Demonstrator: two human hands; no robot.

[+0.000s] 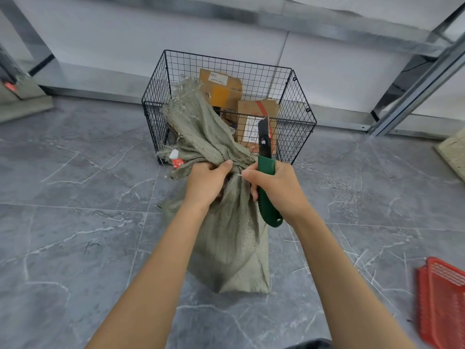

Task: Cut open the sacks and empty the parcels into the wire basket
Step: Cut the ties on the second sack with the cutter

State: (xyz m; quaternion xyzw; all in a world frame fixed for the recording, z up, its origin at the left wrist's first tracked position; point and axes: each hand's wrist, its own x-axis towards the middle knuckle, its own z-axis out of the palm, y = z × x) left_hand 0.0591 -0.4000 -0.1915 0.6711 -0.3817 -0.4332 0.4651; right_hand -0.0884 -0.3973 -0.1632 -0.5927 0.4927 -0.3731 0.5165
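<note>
The sack [234, 248] stands on the floor [75, 222] in the middle of the view, just at 6 o'clock of the wire basket [303, 96]. Its neck is bunched, with a thin white tie [237, 175] showing there. Above the neck the loose top fans out toward 11 o'clock and leans on the basket's near wall. A red and white tag [177, 161] hangs from the cloth at 9 o'clock of the neck.

The left hand [208, 182] grips the bunched neck, fingers curled round the cloth. The right hand [279, 190] is closed round the green handle of a knife [265, 163] just at 3 o'clock of the neck. Its black blade end points to 12 o'clock, in front of the basket's near wall. I cannot tell whether the blade touches the sack.

Inside the basket lie parcels: one cardboard box [220, 89] toward the far side and another [256, 117] at 4 o'clock of it, with a white label.

At 4 o'clock of the sack, well apart, red mesh trays [442, 298] lie on the floor. At 10 o'clock, at the edge of the view, is another sack [22, 107]. A metal frame [415, 96] runs up at 2 o'clock.
</note>
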